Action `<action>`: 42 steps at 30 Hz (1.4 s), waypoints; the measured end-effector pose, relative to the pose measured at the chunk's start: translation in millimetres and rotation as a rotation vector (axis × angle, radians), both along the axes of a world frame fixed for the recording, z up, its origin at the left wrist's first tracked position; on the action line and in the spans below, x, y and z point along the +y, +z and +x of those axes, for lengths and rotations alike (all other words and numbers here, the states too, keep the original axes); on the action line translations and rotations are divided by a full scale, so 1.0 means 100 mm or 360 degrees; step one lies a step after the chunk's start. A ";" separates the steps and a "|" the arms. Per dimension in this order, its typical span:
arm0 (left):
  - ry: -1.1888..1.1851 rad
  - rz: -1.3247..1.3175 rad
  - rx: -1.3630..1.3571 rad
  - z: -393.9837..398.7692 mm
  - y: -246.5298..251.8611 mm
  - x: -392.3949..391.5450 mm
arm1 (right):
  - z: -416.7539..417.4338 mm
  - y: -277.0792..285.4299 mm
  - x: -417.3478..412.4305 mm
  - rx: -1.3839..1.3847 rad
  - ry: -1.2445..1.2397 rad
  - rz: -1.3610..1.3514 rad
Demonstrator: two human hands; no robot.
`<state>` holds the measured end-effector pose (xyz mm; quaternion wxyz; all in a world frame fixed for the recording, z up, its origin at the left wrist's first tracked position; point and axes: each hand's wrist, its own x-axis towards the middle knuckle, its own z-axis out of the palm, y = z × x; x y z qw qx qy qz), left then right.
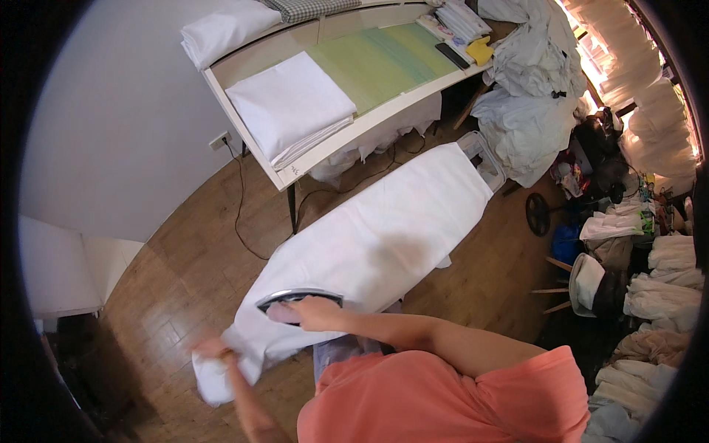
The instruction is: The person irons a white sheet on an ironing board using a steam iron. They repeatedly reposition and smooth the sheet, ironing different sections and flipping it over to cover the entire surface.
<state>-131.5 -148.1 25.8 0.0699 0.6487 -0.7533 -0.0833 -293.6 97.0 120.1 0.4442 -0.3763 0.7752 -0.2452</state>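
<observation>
A white cloth (354,221) lies spread over a long ironing board, hanging past its narrow end at the lower left. My right hand (316,314) is closed on the handle of a clothes iron (299,293) resting on the cloth near that end. My left hand (213,348), blurred by motion, is at the hanging end of the cloth; whether its fingers grip the fabric cannot be made out. A shadow falls on the cloth's middle.
Beyond the board stands a white-edged table (332,159) bearing folded white fabric (293,105) and a dark phone (452,56). A cord (239,213) runs from a wall socket (220,140) across the floor. Bagged white cloth (526,127), a fan (538,214) and a chair (581,285) stand at right.
</observation>
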 end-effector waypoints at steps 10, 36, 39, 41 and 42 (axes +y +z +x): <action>-0.1033 0.0263 -0.0353 -0.69 0.11 1.82 | -2.37 -0.60 2.29 0.0374 -0.1287 -0.0074; 0.1418 0.2021 0.1596 0.44 -0.64 0.77 | -0.15 -0.13 0.20 -0.0030 0.0172 0.0011; 0.1416 0.1968 0.1622 0.42 -0.68 0.77 | -0.13 -0.13 0.18 -0.0022 0.0156 -0.0025; 0.1433 0.1906 0.1631 0.47 -0.65 0.77 | -0.39 -0.13 0.44 0.0041 -0.0003 0.0021; 0.1441 0.1884 0.1625 0.47 -0.65 0.78 | -0.58 -0.08 0.64 0.0077 -0.0086 0.0049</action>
